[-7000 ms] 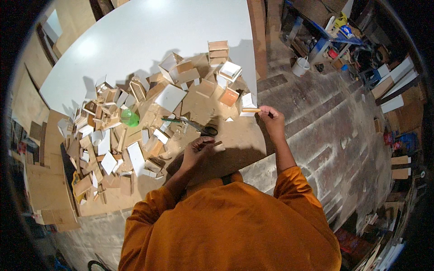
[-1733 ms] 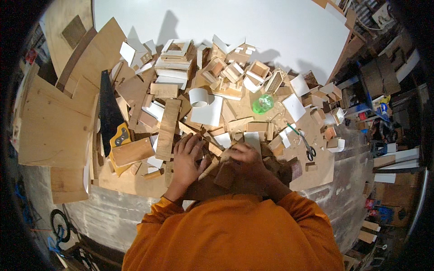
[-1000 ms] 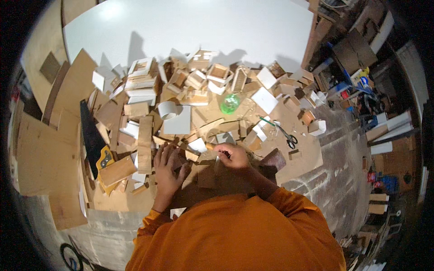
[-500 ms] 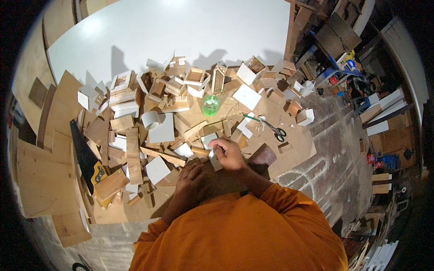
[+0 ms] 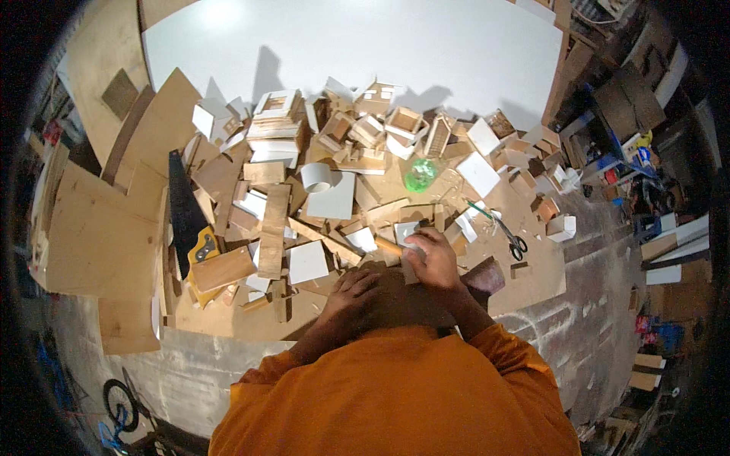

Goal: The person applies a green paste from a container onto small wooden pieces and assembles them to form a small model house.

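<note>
My right hand point(image 5: 435, 260) is closed, its fingers curled and thumb against a small pale flat piece point(image 5: 413, 269). What lies inside the curl is hidden. My left hand point(image 5: 351, 295) rests lower and to the left with its fingers laid out flat on a dark brown surface, holding nothing I can see. Just beyond the right hand lie a white flat piece point(image 5: 404, 231) and a narrow yellowish wooden strip point(image 5: 388, 247). A dark reddish-brown piece point(image 5: 485, 276) sits to the right of my right wrist.
Small box-like wooden models point(image 5: 277, 125) crowd the board's far side. A green transparent container point(image 5: 420, 175) stands among offcuts. To the right are scissors point(image 5: 517, 245) and a green pencil-like stick point(image 5: 479, 208). A handsaw point(image 5: 185, 220) and a white roll point(image 5: 315, 177) lie left.
The view has swung left, so everything appears farther right, and a bicycle wheel shows more fully at lower left. Both hands keep nearly the same pose and place among the pieces.
</note>
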{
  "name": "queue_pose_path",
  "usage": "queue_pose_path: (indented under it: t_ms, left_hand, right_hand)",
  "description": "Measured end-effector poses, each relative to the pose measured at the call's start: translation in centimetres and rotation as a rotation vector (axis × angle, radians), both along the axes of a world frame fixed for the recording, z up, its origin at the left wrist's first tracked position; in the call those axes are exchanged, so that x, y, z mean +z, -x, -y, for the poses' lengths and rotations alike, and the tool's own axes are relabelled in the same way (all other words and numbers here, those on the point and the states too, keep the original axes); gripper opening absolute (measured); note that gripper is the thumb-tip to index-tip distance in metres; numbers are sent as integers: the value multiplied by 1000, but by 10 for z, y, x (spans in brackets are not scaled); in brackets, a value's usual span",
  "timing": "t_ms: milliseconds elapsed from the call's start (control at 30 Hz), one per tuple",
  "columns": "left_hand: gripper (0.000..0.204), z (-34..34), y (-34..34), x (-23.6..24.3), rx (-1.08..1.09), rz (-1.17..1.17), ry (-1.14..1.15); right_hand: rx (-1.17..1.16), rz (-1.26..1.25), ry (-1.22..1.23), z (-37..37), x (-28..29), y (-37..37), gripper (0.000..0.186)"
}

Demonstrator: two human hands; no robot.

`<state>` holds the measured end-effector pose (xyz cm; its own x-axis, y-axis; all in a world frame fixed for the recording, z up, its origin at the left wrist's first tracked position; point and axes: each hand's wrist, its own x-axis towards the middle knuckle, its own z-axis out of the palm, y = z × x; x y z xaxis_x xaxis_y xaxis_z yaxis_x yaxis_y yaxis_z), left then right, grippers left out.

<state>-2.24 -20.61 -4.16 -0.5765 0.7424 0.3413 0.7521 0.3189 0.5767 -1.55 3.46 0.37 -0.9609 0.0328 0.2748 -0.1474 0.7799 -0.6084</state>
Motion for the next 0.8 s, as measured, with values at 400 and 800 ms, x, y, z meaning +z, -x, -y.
queue_pose_path:
  t_ms: [400, 800]
  left_hand:
    - [41, 0, -8, -40, 65, -144, 17]
    - [43, 1, -6, -13, 32, -72, 50]
  right_hand:
    - [395, 169, -81, 78, 1, 42, 60]
    - [292, 312, -109, 52, 14, 60, 45]
